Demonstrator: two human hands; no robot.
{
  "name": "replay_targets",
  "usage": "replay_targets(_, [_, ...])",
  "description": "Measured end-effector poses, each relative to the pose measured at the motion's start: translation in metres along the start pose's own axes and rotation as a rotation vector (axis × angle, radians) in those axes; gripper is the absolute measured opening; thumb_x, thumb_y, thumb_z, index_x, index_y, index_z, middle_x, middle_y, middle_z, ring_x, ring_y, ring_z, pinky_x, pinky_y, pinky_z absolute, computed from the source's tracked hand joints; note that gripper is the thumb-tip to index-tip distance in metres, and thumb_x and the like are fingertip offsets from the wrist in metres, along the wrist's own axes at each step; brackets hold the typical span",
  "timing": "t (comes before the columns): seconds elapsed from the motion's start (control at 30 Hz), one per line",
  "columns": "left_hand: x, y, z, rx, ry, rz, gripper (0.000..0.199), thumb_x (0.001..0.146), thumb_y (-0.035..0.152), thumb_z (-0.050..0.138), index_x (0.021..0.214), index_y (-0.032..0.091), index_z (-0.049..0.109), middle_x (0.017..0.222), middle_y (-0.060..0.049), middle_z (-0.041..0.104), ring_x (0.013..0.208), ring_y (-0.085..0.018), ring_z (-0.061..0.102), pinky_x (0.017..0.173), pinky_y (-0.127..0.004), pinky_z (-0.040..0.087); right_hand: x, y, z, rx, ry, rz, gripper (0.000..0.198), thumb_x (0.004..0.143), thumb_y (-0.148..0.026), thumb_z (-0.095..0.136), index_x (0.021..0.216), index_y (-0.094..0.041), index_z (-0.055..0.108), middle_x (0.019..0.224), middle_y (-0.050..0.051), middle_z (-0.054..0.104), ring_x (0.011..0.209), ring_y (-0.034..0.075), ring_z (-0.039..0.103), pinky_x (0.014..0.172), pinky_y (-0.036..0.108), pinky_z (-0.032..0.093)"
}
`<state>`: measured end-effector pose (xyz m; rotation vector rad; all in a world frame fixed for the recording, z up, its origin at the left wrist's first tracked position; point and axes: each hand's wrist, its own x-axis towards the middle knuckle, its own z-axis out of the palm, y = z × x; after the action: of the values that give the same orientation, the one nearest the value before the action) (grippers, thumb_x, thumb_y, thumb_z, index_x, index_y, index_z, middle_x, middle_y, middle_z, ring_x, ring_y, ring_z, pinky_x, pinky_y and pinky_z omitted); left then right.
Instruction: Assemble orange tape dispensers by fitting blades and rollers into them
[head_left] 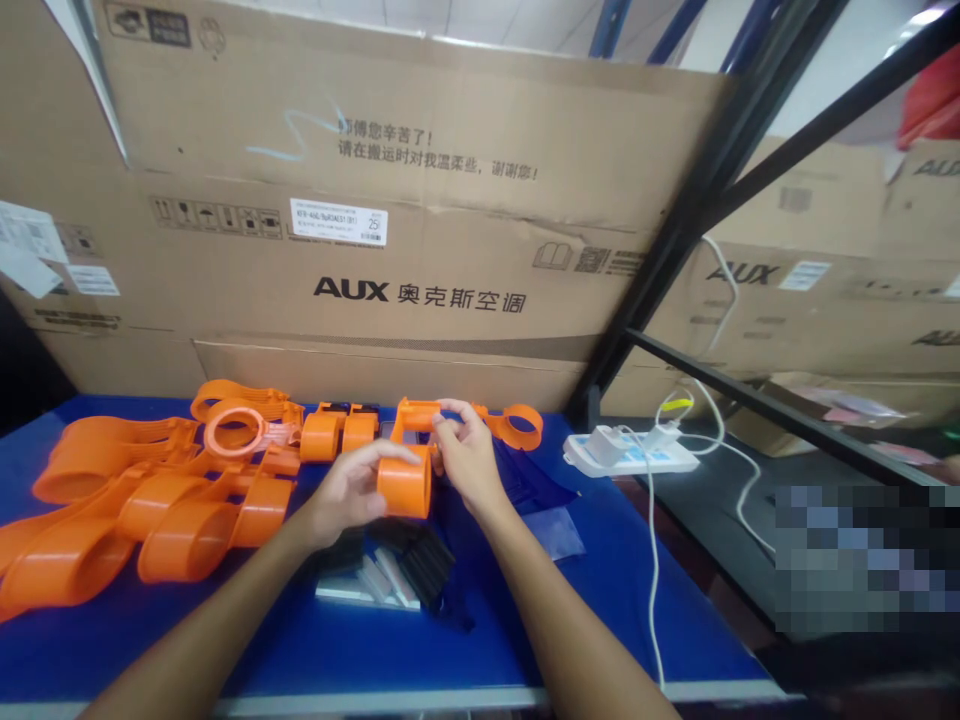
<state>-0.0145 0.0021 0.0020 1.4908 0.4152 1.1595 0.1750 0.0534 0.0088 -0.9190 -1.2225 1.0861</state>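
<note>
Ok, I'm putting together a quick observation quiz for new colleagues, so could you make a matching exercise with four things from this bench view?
Things
1. Power strip
2. One orange piece
3. Tabletop
4. Large AUX carton

Places, colours or states
A. Blue
B. Brown, standing behind the work surface
C. White, with plugs in it
D. Gripped in the left hand

Pairs: 1-C, 2-D, 3-A, 4-B

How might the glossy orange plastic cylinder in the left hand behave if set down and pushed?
The glossy orange plastic cylinder is probably stiff: it looks undented in the left hand. Its open end suggests a hollow, fairly light piece. The curved, smooth side may let it roll or slip.
</note>
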Motion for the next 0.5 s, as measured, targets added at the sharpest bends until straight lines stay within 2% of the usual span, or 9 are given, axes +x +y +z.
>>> replay_targets(0.1, [0.007,-0.01,-0.005,-0.029,0.27,0.067,0.044,0.088,0.059,0.068,0.111,0.022,0.07,0.092,-0.006,0.066,0.079,-0.02,0.062,0.076,-0.032,0.049,-0.002,-0.004,0.0,-0.004,-0.011,-0.059,0.037,0.089,-0.046,0.063,0.116,-0.024,0.054,0.059,-0.01,0.055,0.038,0.009,0.043,0.038,0.019,0.035])
replay_targets(0.17, [0.012,-0.015,-0.006,-0.002,0.454,0.042,0.034,0.09,0.051,0.069,0.111,0.023,0.07,0.079,-0.001,0.063,0.069,-0.016,0.058,0.07,-0.028,0.047,-0.003,-0.008,0.001,-0.013,-0.025,-0.087,0.037,0.089,-0.046,0.062,0.118,-0.024,0.054,0.062,-0.009,0.057,0.042,0.01,0.047,0.04,0.02,0.038])
replay_targets(0.2, [0.014,-0.016,-0.006,0.004,0.504,0.008,0.033,0.09,0.048,0.071,0.111,0.024,0.069,0.076,0.0,0.062,0.067,-0.015,0.058,0.069,-0.027,0.047,-0.004,-0.009,0.001,-0.017,-0.039,-0.093,0.037,0.089,-0.046,0.062,0.118,-0.024,0.054,0.064,-0.008,0.058,0.044,0.01,0.048,0.042,0.021,0.04])
replay_targets(0.3, [0.017,-0.015,0.001,-0.061,0.482,-0.129,0.037,0.086,0.05,0.075,0.109,0.021,0.071,0.082,-0.003,0.07,0.068,-0.017,0.063,0.069,-0.029,0.049,-0.008,-0.011,0.004,0.001,-0.106,-0.077,0.041,0.089,-0.049,0.065,0.119,-0.024,0.053,0.066,-0.007,0.06,0.046,0.011,0.051,0.045,0.022,0.044])
replay_targets(0.37, [0.017,-0.012,0.006,-0.126,0.444,-0.2,0.039,0.084,0.053,0.075,0.1,0.018,0.072,0.084,-0.005,0.072,0.066,-0.018,0.065,0.066,-0.03,0.051,-0.01,-0.01,0.006,0.025,-0.161,-0.05,0.044,0.088,-0.05,0.067,0.121,-0.025,0.052,0.067,-0.007,0.06,0.046,0.011,0.052,0.046,0.023,0.047])
replay_targets(0.5, [0.016,-0.009,0.006,-0.141,0.509,-0.227,0.039,0.081,0.053,0.077,0.081,0.015,0.07,0.072,-0.005,0.07,0.056,-0.014,0.061,0.054,-0.025,0.047,-0.011,-0.009,0.004,-0.007,-0.239,-0.014,0.045,0.091,-0.05,0.065,0.125,-0.026,0.049,0.073,-0.006,0.065,0.052,0.013,0.06,0.05,0.023,0.048])
